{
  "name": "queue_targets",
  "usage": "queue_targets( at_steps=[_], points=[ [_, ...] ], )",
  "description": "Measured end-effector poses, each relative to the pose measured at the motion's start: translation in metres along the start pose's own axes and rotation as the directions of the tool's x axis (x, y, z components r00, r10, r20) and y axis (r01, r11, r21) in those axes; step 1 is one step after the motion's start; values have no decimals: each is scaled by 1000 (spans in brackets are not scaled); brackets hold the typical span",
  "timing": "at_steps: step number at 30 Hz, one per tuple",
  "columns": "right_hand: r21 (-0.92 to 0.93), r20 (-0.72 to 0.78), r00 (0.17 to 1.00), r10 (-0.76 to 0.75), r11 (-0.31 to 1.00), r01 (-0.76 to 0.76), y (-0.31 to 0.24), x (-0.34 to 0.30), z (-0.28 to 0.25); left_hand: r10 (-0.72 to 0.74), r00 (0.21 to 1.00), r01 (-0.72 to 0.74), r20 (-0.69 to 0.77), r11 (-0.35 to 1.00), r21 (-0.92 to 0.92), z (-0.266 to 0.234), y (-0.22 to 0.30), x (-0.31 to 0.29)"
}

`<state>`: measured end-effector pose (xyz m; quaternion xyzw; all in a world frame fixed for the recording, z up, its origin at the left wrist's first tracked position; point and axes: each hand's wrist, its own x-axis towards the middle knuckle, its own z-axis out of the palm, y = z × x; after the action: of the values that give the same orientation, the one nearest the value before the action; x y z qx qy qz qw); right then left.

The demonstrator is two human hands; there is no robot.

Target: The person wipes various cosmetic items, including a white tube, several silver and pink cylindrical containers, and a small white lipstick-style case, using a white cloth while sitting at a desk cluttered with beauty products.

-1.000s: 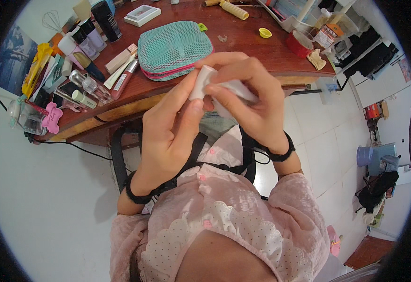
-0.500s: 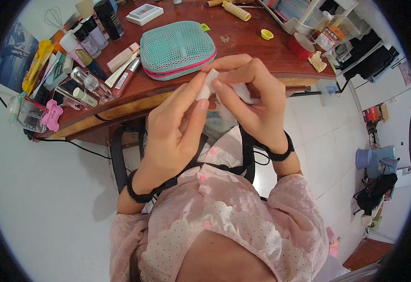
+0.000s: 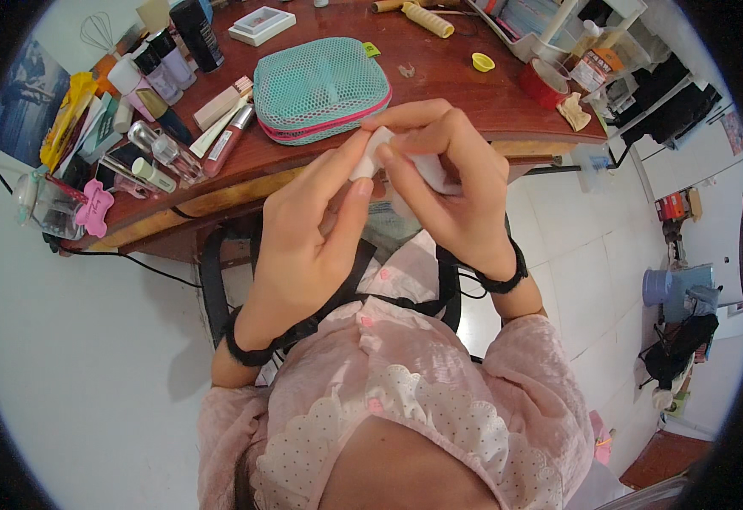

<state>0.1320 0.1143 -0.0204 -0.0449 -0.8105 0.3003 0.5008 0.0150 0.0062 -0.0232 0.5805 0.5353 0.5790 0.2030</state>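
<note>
Between my two hands is a soft white strip (image 3: pixel 367 159), folded or rolled, that looks like tissue or thin cloth. My left hand (image 3: pixel 308 229) pinches its near end between thumb and fingers. My right hand (image 3: pixel 456 183) grips the far end with thumb and forefinger, and a loose white part (image 3: pixel 433 172) shows inside its curled fingers. Just beyond my fingertips lies a turquoise mesh zip pouch (image 3: pixel 320 89) with pink trim on the desk. My hands are held in front of the desk's front edge, above my lap.
Cosmetic tubes and bottles (image 3: pixel 163 153) crowd the left side of the red-brown desk (image 3: pixel 465 102). A pink bone-shaped tag (image 3: pixel 93 208) hangs over its left edge. On the right stand a red tape roll (image 3: pixel 544 81), a small yellow cup (image 3: pixel 483 62) and a white rack (image 3: pixel 550 30).
Both hands have shifted slightly left, still pinching the white strip. My right fingers have curled a little closer over it, and less of its far end shows.
</note>
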Motion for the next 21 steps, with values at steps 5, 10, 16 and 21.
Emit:
queue_targets(
  at_steps=[5, 10, 16, 21],
  points=[
    [87, -34, 990, 140, 987, -137, 0, 0, 1, -89, 996, 87, -2, 986, -141, 0, -5, -1],
    [-80, 72, 983, -168, 982, 173, 3, 7, 1, -106, 993, 94, -54, 979, -182, -1, -3, -3],
    [-16, -11, 1000, -4, 1000, 4, -4, 0, 0, -100, 995, 99, 5, 972, -215, -3, 0, -3],
    [139, 14, 988, 155, 978, -155, -5, 2, -6, -266, 950, 310, 166, 877, -367, -7, 4, -1]
  ],
)
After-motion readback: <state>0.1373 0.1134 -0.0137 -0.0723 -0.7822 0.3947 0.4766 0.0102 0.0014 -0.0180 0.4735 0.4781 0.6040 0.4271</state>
